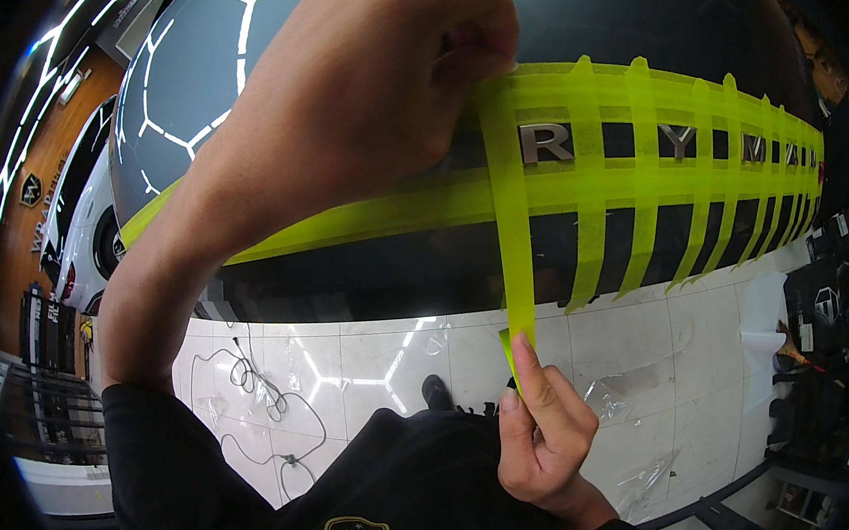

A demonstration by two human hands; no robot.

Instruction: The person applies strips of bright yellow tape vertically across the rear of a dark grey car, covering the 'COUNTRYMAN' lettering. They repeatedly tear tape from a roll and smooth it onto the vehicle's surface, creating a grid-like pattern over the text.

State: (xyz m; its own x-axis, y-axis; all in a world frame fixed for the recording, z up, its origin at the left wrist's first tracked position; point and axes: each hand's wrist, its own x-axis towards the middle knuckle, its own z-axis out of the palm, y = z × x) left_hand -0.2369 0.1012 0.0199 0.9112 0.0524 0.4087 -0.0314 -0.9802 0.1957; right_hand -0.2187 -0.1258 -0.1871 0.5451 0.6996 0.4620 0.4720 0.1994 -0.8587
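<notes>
The yellow-green tape strip (513, 242) runs between the two hands, over the dark car panel (648, 25). The left hand (388, 85) is at the upper end of this strip. Its fingers are curled closely together, with the fingertips close to the tape, but I cannot tell if they pinch the strip or only press on it, because the hand itself hides the contact. The right hand (548, 436) is lower and nearer to the body, and it holds the lower end narrowly between the thumb and the finger; a small piece of tape is folded there. This lower end is beyond the edge of the panel, above the tiled floor (627, 466). Just to the right of the strip is the first of the metal letters (545, 143). Further right, similar crosswise strips (590, 218) lie over the long tape bands (339, 215), between and beside the letters. On the floor, a thin cable (307, 424) lies loosely in loops.
</notes>
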